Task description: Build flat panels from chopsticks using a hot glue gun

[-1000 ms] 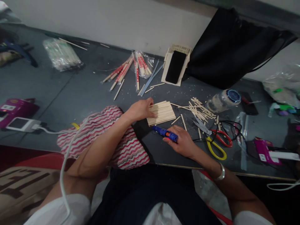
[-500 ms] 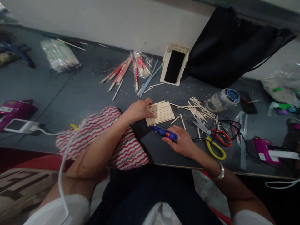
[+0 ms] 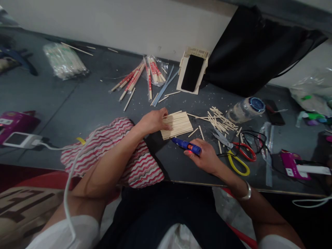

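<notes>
A flat panel of pale sticks (image 3: pixel 179 125) laid side by side rests on the dark table. My left hand (image 3: pixel 155 121) grips its left end, fingers on top of the sticks. In my right hand (image 3: pixel 204 156) is a blue glue gun (image 3: pixel 185 145) with a small red light; its nozzle is at the panel's near edge. Loose short sticks (image 3: pixel 216 119) lie in a heap to the right of the panel. Scissors (image 3: pixel 237 152) with one red and one yellow handle lie beyond my right hand.
A striped cushion (image 3: pixel 129 152) lies under my left forearm. Behind are wrapped chopsticks (image 3: pixel 133 81), blue strips (image 3: pixel 164 88) and a phone (image 3: pixel 192 73) leaning upright. A clear jar (image 3: pixel 245 110), black cable and purple box (image 3: pixel 294 165) are at the right.
My right hand and the glue gun have moved slightly right, the nozzle shifting along the panel's near edge. My left hand keeps its hold on the panel.
</notes>
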Motion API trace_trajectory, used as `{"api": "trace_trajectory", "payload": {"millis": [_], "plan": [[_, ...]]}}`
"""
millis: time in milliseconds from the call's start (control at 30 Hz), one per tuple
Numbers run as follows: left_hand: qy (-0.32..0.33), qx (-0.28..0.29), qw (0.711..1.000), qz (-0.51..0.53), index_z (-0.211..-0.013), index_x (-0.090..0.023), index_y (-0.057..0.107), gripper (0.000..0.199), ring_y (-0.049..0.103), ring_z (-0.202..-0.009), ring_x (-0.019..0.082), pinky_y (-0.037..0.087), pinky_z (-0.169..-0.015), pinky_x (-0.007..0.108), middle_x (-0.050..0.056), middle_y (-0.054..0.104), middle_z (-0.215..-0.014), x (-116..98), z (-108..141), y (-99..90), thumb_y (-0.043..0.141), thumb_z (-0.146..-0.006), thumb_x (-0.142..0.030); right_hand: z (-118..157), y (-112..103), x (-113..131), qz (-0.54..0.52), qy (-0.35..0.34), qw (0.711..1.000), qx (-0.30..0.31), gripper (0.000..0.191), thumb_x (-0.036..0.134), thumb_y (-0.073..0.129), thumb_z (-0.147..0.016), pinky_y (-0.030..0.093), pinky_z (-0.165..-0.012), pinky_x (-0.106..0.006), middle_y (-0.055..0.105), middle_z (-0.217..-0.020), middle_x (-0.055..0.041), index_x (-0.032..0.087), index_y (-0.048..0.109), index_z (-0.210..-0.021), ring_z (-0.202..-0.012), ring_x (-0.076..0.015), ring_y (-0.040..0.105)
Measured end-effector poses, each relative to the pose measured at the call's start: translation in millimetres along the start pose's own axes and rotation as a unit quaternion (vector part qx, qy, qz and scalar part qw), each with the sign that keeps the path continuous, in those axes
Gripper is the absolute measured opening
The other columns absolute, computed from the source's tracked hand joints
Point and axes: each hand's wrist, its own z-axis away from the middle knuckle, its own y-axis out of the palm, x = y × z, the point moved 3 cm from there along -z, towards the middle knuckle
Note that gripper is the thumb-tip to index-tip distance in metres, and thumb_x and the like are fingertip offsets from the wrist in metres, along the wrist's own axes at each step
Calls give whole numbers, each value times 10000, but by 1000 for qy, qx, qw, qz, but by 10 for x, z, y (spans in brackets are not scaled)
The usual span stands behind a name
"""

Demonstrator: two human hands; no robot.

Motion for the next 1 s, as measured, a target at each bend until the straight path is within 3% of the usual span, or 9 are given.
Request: {"api": "trace_trajectory", "payload": {"millis": [167,633,1000], "plan": [[3,-4,1000,3,-1201,-225,598,548,693,-948,283,435,-698,299,70,741,-1017,18,-9,13,769,-741,-470,48,-34,-68,5,23,1000,-9,305,484,563,-985,401,-634,-313,607,-714,-33,233,589,-814,-671,-205,562],[-2,-5,1000,5,-1199,-231,601,547,694,-956,288,433,-703,304,71,748,-1036,20,-15,19,775,-740,-475,-27,4,23,4,-2,1000,7,336,506,536,-997,379,-630,-312,596,-714,-29,236,564,-799,-667,-200,541],[-5,4,1000,10,-1211,-221,592,549,691,-951,281,430,-704,301,75,739,-1049,23,-12,15,757,-750,-469,35,-25,-72,38,2,999,-9,357,509,497,-1018,385,-643,-308,621,-719,-39,226,589,-822,-679,-203,564]]}}
